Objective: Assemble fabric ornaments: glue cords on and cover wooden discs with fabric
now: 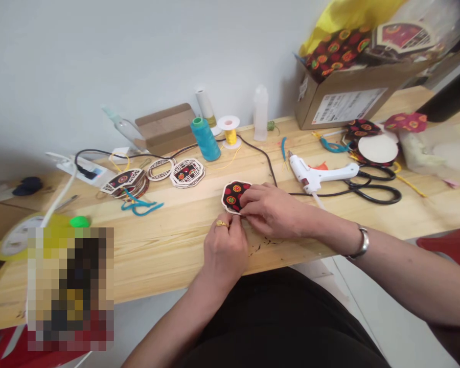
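Observation:
Near the middle of the wooden table lies a small scalloped wooden piece faced with black floral fabric [233,196], patterned in red and orange. My left hand [227,245], a ring on one finger, has its curled fingers closed on the near edge of this piece. Over its right side, my right hand [272,209] presses with bent fingertips onto the fabric. What lies under those fingertips is hidden. A white glue gun [318,176] rests to the right of my right hand. Farther left sits a stack of lattice-cut wooden frames [187,173] with similar fabric.
Behind stand a blue thread cone [206,140], a yellow thread spool [230,134] and a translucent bottle [260,113]. Black-handled scissors [379,184] lie right, below a cardboard box [341,97] of fabric. Fan-shaped pieces [124,183] are at left. A black cord [266,158] crosses the table.

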The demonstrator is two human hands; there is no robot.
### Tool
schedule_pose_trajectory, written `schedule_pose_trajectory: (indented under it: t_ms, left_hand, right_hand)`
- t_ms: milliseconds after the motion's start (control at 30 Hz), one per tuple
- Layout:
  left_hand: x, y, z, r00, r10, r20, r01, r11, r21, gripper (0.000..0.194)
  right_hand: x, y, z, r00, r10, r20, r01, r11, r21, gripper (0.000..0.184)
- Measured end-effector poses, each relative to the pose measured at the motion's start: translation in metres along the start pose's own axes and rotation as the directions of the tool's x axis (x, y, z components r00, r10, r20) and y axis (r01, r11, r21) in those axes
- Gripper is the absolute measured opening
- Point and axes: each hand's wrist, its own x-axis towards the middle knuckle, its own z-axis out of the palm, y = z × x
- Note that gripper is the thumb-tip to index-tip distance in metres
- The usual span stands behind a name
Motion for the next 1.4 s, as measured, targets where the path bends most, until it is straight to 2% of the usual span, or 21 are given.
schedule_pose_trajectory:
  t_ms: [233, 467, 733, 1000, 1233, 1400]
  left_hand:
    - [-0.002, 0.0, 0.0, 1.0, -0.023, 0.005, 0.023, 1.0, 0.012, 0.022]
    - [0.001, 0.0, 0.0, 0.999, -0.042, -0.021, 0.042, 0.999, 0.008, 0.02]
    - [0.004, -0.001, -0.003, 0.998, -0.056, -0.026, 0.055, 0.998, -0.02, 0.018]
    - [0.004, 0.001, -0.005, 0.99, -0.144, 0.009, 0.144, 0.99, 0.01, 0.014]
    - [0.004, 0.0, -0.004, 0.988, -0.152, 0.012, 0.152, 0.988, 0.002, 0.012]
    - [0.005, 0.0, -0.005, 0.989, -0.147, 0.015, 0.147, 0.988, -0.047, 0.015]
  right_hand:
    - [0.002, -0.003, 0.0, 0.999, 0.04, 0.023, -0.039, 0.999, -0.008, 0.015]
    - [0.003, -0.003, 0.011, 0.994, 0.085, -0.074, -0.09, 0.994, -0.063, 0.017]
    - [0.0, -0.002, 0.013, 0.992, 0.089, -0.093, -0.093, 0.995, -0.042, 0.014]
    - [0.002, -0.005, 0.015, 0.988, 0.118, -0.098, -0.123, 0.991, -0.053, 0.015]
    - [0.002, -0.005, 0.015, 0.988, 0.119, -0.095, -0.127, 0.989, -0.077, 0.016]
    - [-0.001, -0.003, 0.015, 0.99, 0.104, -0.101, -0.106, 0.994, -0.018, 0.013]
